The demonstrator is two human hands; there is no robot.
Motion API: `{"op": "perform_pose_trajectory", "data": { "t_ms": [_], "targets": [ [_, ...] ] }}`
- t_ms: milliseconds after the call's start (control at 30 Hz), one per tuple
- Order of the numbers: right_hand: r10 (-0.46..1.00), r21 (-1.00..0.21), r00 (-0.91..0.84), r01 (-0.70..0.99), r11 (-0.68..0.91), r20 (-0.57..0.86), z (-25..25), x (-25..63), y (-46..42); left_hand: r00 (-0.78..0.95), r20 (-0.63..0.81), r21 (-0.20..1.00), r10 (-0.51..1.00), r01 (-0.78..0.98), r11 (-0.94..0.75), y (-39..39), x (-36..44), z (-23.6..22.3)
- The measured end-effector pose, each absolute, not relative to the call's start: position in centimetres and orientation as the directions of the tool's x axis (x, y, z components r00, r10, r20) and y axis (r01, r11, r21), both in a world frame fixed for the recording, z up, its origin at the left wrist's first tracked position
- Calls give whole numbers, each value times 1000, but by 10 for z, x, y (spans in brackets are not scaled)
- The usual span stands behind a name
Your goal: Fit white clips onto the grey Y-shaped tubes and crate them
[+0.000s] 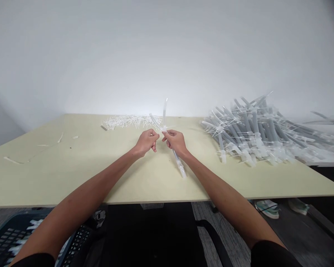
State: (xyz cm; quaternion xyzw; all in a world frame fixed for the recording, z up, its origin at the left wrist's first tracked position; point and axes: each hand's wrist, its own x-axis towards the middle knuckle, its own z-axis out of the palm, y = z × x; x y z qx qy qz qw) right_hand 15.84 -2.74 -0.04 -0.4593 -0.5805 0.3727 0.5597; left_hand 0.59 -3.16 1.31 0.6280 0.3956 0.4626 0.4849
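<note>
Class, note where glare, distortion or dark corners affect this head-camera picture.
Head view: glare whitens the wall above the table, so the clear tie held by the left hand and right hand nearly vanishes against it; wide-angle distortion stretches the left forearm; the top-right corner darkens.

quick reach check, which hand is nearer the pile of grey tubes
Right. The right hand is to the left of the pile of grey tubes and closer to it; the left hand is farther left, beyond the right hand.
</note>
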Motion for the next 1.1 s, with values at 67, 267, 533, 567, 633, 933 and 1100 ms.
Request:
{"op": "perform_pose_trajectory", "data": {
  "t_ms": [67,267,533,567,633,933,1100],
  "targets": [
    [953,-951,48,87,295,300,1,159,-27,247,199,975,948,44,-216,-31,6,13],
    [981,-966,-87,-208,155,176,5,164,-27,197,227,970,954,44,-240,-30,6,11],
    [972,-919,-230,-391,-46,49,12,163,-31,195,258,961,946,44,-271,-33,5,13],
    [971,-915,-236,-400,-53,47,12,163,-32,197,253,963,947,43,-266,-33,5,13],
    [970,-910,-238,-411,-55,49,13,163,-31,205,242,966,948,44,-257,-33,6,13],
    [974,-905,-214,-424,-24,75,10,164,-29,239,251,962,938,46,-269,-35,10,12],
    [953,-873,-299,-475,-109,44,14,163,-31,209,225,971,952,36,-237,-34,7,14]
  ]
}}
